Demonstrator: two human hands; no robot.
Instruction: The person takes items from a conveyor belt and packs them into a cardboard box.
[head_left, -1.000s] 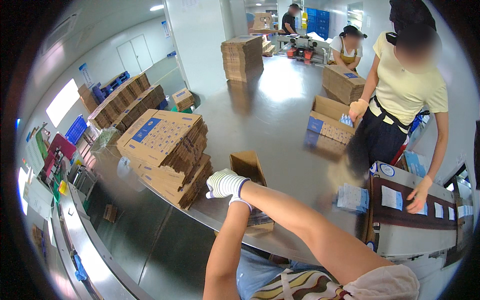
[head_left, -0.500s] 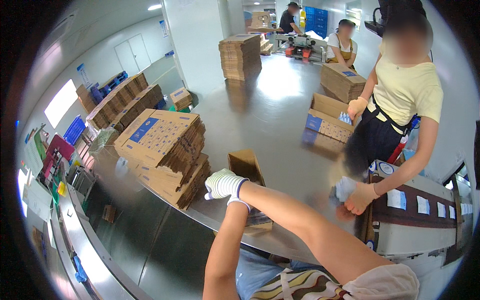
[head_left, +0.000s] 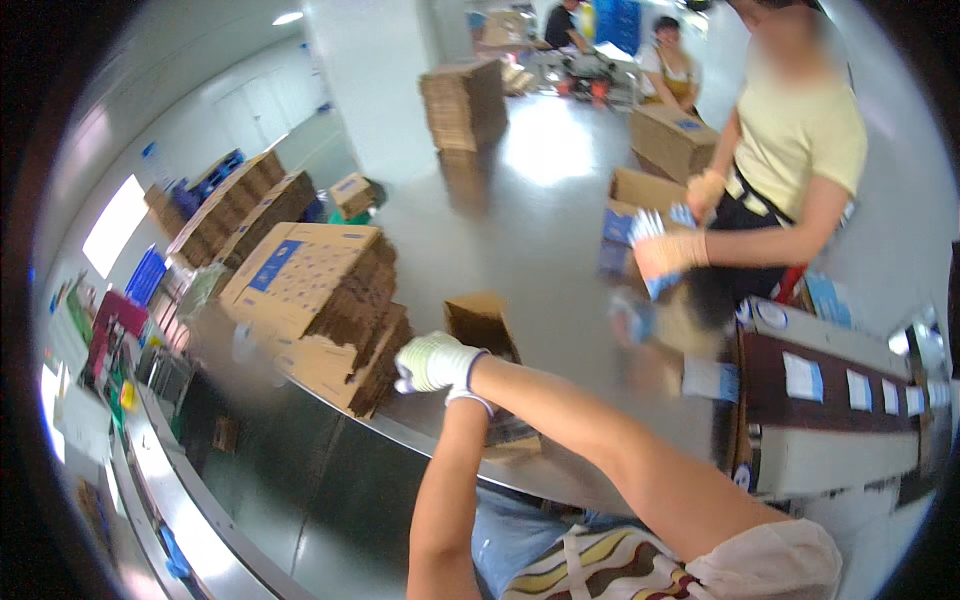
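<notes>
Head view: an open-topped carton point(head_left: 480, 304) of brown cardboard, its inside shadowed, sits partly covered near the edge of the counter point(head_left: 560, 250). Beside it, the gloved right hand point(head_left: 437, 362) has its fingers curled; whether they hold anything cannot be told. The left hand point(head_left: 464, 396) is mostly hidden, its fingers' state unclear.

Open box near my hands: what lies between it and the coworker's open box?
The head view shows bare tabletop between the near box and the other box.

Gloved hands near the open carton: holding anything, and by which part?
Cannot tell: the right hand hides most of the left hand; no held thing shows.
</notes>
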